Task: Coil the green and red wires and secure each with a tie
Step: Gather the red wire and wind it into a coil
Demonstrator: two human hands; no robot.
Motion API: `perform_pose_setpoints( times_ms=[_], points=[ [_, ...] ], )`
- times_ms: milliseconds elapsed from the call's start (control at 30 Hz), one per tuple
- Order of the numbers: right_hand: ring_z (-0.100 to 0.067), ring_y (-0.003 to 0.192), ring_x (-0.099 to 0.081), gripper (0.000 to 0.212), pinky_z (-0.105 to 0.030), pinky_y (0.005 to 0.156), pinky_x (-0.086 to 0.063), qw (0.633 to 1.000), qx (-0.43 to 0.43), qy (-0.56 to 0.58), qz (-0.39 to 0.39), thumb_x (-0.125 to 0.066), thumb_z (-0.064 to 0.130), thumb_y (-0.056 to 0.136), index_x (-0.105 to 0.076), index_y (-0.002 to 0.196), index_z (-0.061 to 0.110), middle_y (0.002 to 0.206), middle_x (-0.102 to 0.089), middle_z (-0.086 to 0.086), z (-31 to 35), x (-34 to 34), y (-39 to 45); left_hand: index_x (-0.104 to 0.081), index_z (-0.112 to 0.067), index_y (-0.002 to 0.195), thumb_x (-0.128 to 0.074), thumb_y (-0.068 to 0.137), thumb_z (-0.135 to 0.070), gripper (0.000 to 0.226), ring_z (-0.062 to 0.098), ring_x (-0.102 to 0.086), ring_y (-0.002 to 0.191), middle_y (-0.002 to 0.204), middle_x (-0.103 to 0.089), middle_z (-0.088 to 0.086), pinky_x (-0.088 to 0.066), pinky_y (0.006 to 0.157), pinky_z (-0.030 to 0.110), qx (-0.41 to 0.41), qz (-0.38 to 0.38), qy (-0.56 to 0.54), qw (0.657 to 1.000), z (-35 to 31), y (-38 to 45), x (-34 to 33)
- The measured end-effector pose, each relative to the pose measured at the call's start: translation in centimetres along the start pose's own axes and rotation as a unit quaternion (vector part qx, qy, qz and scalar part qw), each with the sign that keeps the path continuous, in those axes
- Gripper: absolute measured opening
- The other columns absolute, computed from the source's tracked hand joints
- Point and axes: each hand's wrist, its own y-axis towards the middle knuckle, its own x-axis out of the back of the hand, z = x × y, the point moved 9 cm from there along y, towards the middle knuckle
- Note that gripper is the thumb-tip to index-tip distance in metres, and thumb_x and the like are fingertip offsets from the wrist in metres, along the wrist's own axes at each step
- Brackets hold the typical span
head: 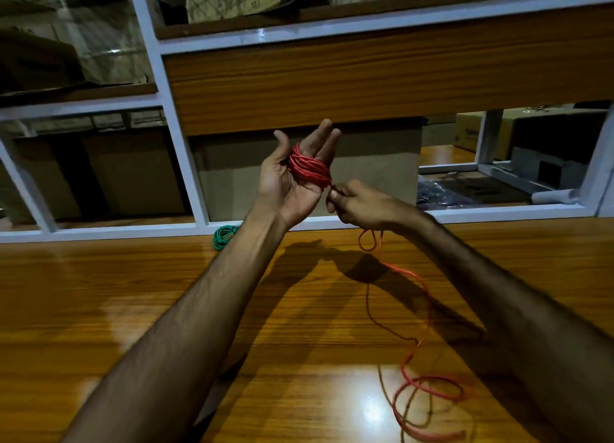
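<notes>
Left hand [292, 180], palm up with fingers straight, wears turns of thin red wire [309, 168]; right hand [357, 205] pinches its strand, the slack looping across the glossy wood-grain bench [99, 309]. Coiled green wire [223, 236] lies beside the white-framed shelving [179, 117].

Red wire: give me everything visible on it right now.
The red wire is thin, flexible and looks plastic-coated. Many turns are wound around the fingers of the raised, open left hand, crossing the palm as a tight bundle. The right hand pinches the strand where it leaves the bundle. Below that hand it makes a small loop, then trails down to the glossy wooden table, where the uncoiled rest lies in loose loops at lower right. No tie is visible on it.
</notes>
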Motion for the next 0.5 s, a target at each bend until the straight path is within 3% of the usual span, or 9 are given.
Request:
perform_pose_setpoints(
  times_ms=[100, 133, 167, 233, 367, 500],
  points=[
    [-0.005, 0.048, -0.041, 0.036, -0.024, 0.047, -0.033, 0.998, -0.042, 0.026, 0.027, -0.032, 0.030, 0.111, -0.062, 0.097, 0.015, 0.066, -0.051, 0.000, -0.5, -0.9, -0.1, -0.080, 0.003, 0.097, -0.033, 0.112, -0.048, 0.071, 0.029, -0.059, 0.132, 0.135, -0.064, 0.017, -0.030, 0.125, 0.035, -0.032, -0.036, 0.010, 0.999, -0.6, -0.2, -0.3],
    [-0.006, 0.050, -0.042, 0.036, -0.024, 0.047, -0.033, 0.998, -0.052, 0.028, 0.039, -0.032, 0.030, 0.111, -0.063, 0.099, 0.015, 0.066, -0.051, 0.000, -0.6, -1.1, -0.2, -0.081, 0.002, 0.096, -0.033, 0.112, -0.048, 0.071, 0.029, -0.053, 0.140, 0.138, -0.063, 0.018, -0.028, 0.126, 0.036, -0.044, -0.057, 0.013, 0.997, -0.8, -0.1, 0.0],
    [-0.008, 0.053, -0.042, 0.036, -0.026, 0.049, -0.033, 0.997, -0.060, 0.024, 0.052, -0.033, 0.030, 0.111, -0.064, 0.100, 0.014, 0.067, -0.052, 0.000, -0.6, -1.4, -0.3, -0.076, 0.005, 0.113, -0.034, 0.111, -0.048, 0.067, 0.030, -0.048, 0.145, 0.144, -0.059, 0.020, -0.026, 0.127, 0.036, -0.052, -0.072, 0.002, 0.996, -0.9, 0.0, 0.3],
    [-0.011, 0.058, -0.043, 0.035, -0.028, 0.052, -0.033, 0.994, -0.070, 0.000, 0.082, -0.036, 0.029, 0.110, -0.066, 0.101, 0.015, 0.070, -0.054, -0.001, -0.2, -2.1, -0.7, -0.044, 0.006, 0.150, -0.035, 0.110, -0.050, 0.070, 0.029, -0.041, 0.150, 0.156, -0.050, 0.019, -0.022, 0.129, 0.037, -0.064, -0.105, -0.012, 0.992, -1.2, 0.2, 1.2],
    [-0.011, 0.059, -0.045, 0.028, -0.027, 0.052, -0.035, 0.986, -0.084, -0.074, 0.123, -0.043, 0.026, 0.108, -0.069, 0.099, 0.017, 0.069, -0.056, 0.004, 0.8, -2.4, -1.3, -0.026, 0.002, 0.160, -0.035, 0.106, -0.059, 0.082, 0.023, -0.022, 0.158, 0.167, -0.032, 0.015, -0.011, 0.130, 0.038, -0.072, -0.163, 0.106, 0.978, -1.3, 0.5, 3.3],
    [-0.012, 0.064, -0.050, 0.025, -0.026, 0.056, -0.040, 0.980, -0.082, -0.120, 0.139, -0.046, 0.018, 0.107, -0.070, 0.104, 0.010, 0.071, -0.059, 0.002, 1.6, -1.9, -1.5, -0.002, -0.013, 0.167, -0.048, 0.089, -0.071, 0.107, 0.023, -0.017, 0.160, 0.170, -0.027, 0.013, -0.009, 0.128, 0.042, -0.080, -0.161, 0.255, 0.950, -1.7, 0.3, 3.6]
  ],
)
